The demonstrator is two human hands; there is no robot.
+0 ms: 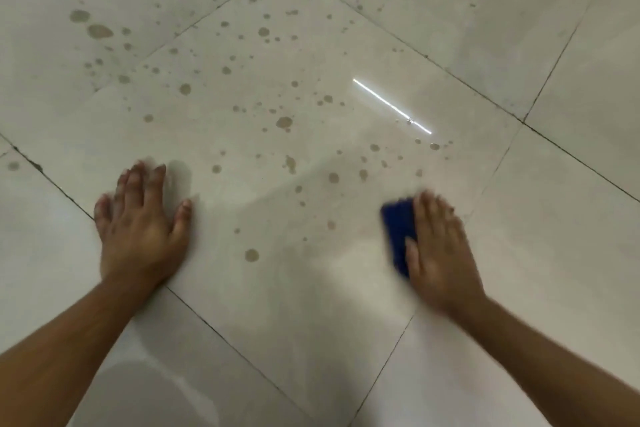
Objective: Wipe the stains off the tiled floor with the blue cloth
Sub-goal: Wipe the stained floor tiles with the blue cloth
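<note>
The glossy cream tiled floor [311, 305] fills the view. Brownish stains [284, 121] dot the middle tile and the tiles beyond it, with one larger spot [251, 254] between my hands. My right hand [441, 253] lies flat on the blue cloth [398, 232], pressing it to the floor; only the cloth's left part shows beside my fingers. My left hand [142, 225] rests flat on the tile with fingers spread, holding nothing. Both hands look blurred.
Dark grout lines [221, 333] cross the floor diagonally. A bright strip of light [391, 106] reflects off the middle tile. The tiles at right and near me show few stains.
</note>
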